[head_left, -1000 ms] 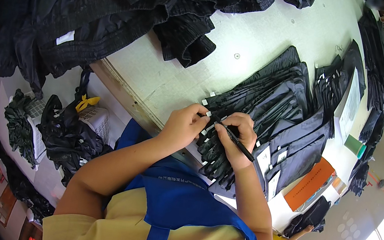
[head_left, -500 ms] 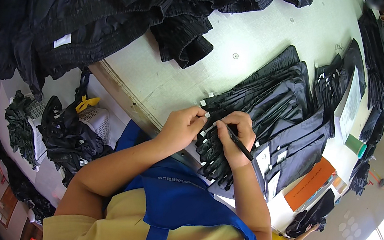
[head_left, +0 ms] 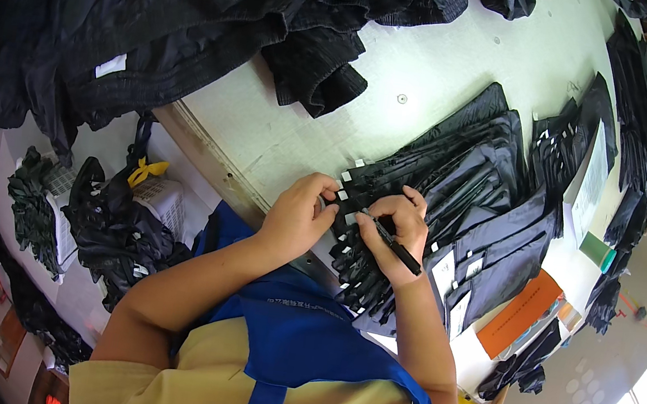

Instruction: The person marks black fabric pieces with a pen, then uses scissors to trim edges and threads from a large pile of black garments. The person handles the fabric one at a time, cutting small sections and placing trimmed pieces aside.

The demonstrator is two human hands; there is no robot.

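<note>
A fanned pile of black garments (head_left: 460,172) lies at the table edge before me, small white labels (head_left: 352,218) along its near end. My left hand (head_left: 296,219) is at the left side of this end, fingers curled and thumb and forefinger beside the labels; what lies between them is hard to make out. My right hand (head_left: 398,233) rests over the pile, closed round a black pen (head_left: 405,256) that slants back towards the wrist. Its thumb reaches a label, and its forefinger is bent above.
More black garments (head_left: 158,22) are heaped at the far left. To the right lie another labelled bundle (head_left: 559,144), paper sheets (head_left: 591,182), a green roll (head_left: 598,251) and an orange sheet (head_left: 520,314). White baskets (head_left: 162,204) with garments stand below left. Other people are at the right.
My left hand has drawn back slightly left from the label it was pinching, its fingertips further apart. My right thumb has moved slightly down and left along the labels; the pen stays in that hand.
</note>
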